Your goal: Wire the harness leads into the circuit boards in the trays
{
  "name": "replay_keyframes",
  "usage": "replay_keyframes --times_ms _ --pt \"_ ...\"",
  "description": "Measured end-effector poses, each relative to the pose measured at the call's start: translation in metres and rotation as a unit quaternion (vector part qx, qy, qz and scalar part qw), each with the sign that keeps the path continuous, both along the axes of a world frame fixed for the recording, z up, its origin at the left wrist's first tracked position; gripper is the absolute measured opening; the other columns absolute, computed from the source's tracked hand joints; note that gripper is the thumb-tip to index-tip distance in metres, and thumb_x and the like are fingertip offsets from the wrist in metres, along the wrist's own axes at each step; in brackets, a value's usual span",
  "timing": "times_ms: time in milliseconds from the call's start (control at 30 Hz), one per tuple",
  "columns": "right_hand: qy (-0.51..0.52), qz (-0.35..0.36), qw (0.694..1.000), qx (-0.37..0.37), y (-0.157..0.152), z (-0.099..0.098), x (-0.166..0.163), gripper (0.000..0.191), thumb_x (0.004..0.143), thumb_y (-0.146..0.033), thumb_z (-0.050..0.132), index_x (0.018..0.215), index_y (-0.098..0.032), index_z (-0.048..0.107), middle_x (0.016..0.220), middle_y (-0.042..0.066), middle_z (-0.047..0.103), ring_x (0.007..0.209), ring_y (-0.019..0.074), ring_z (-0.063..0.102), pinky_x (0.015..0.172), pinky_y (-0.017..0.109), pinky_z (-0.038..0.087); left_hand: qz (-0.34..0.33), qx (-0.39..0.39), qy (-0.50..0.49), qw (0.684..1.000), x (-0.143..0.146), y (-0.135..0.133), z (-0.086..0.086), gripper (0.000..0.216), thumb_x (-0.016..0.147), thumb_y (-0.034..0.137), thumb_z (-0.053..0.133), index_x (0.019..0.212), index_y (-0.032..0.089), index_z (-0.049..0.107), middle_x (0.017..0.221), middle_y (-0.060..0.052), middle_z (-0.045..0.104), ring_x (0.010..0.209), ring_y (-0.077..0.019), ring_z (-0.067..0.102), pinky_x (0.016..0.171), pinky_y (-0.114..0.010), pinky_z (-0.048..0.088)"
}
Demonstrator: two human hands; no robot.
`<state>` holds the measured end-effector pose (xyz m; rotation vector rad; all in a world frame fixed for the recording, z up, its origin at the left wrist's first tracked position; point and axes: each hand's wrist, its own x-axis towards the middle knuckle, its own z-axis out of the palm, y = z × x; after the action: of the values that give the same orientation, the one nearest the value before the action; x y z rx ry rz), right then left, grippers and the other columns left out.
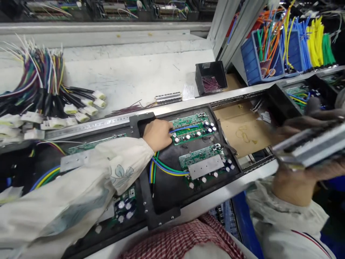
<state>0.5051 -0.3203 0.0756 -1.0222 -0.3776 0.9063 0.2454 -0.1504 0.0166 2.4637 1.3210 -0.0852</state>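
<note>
Wire harnesses (48, 77) are heaped at the far left, their white connectors (70, 109) turned to the near side, presumably so that the ends stay reachable. To their right, the left hand (157, 135) is lowered over a black tray (168, 192), fingers curled inward at the far circuit board (188, 121); blue wires (185, 128) emerge by the fingertips, but whether they are pinched cannot be told. A near circuit board (199, 155), topped by a metal plate (206, 167), is also lodged in the tray, apparently kept from sliding by the raised rim. Beyond, dark red pieces (211, 83) are contained in a black bin (198, 79). At right, a metal strip (318, 145) is held raised in the right hand (320, 172), fingers closed on it, presumably to support its length; blurred fingers (293, 127) along its far side cannot be attributed with certainty.
</note>
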Motion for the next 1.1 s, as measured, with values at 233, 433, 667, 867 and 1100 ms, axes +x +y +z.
replay_keyframes --times_ms 233,433,667,867,1100 --pt "-0.140 0.222 0.962 -0.081 0.093 0.008 -0.049 0.038 0.087 -0.056 0.042 0.098 -0.026 0.063 0.087 0.001 0.062 0.072 0.0140 0.059 0.058 0.030 0.053 -0.011 -0.059 -0.035 0.998 -0.009 0.008 0.001 0.020 0.074 0.024 0.056 0.086 0.018 0.071 0.084 -0.007 0.071 0.083 -0.0245 0.066 0.077 -0.036 0.050" --pt "-0.627 0.373 0.683 0.034 0.139 0.007 -0.059 0.025 0.086 -0.034 0.057 0.106 -0.019 0.062 0.084 0.004 0.058 0.077 0.0180 0.055 0.067 0.033 0.048 -0.003 -0.101 -0.041 0.994 -0.014 0.010 0.004 0.021 0.077 0.027 0.052 0.084 0.019 0.070 0.091 -0.008 0.069 0.088 -0.0283 0.065 0.076 -0.039 0.049" --pt "-0.792 0.418 0.427 0.123 0.155 -0.017 -0.063 0.036 0.084 -0.021 0.050 0.116 -0.004 0.056 0.092 0.014 0.057 0.086 0.0248 0.051 0.075 0.041 0.047 -0.001 -0.129 -0.070 0.989 -0.015 0.014 -0.002 0.016 0.073 0.021 0.056 0.078 0.016 0.070 0.079 -0.010 0.066 0.081 -0.0261 0.064 0.068 -0.036 0.048" --pt "-0.819 0.413 0.384 0.109 0.150 -0.027 -0.063 0.037 0.084 -0.023 0.054 0.115 -0.003 0.056 0.087 0.013 0.056 0.082 0.0249 0.050 0.072 0.041 0.048 0.012 -0.137 -0.115 0.984 -0.017 0.014 -0.005 0.021 0.070 0.013 0.055 0.085 0.017 0.068 0.070 -0.008 0.063 0.078 -0.0256 0.062 0.062 -0.036 0.047" --pt "-0.836 0.406 0.352 0.111 0.148 -0.029 -0.065 0.036 0.084 -0.023 0.055 0.115 -0.006 0.054 0.086 0.013 0.056 0.083 0.0265 0.049 0.071 0.043 0.049 0.028 -0.163 -0.138 0.976 -0.016 0.015 -0.005 0.028 0.068 0.012 0.058 0.094 0.020 0.066 0.078 -0.009 0.065 0.084 -0.0272 0.063 0.064 -0.039 0.050"
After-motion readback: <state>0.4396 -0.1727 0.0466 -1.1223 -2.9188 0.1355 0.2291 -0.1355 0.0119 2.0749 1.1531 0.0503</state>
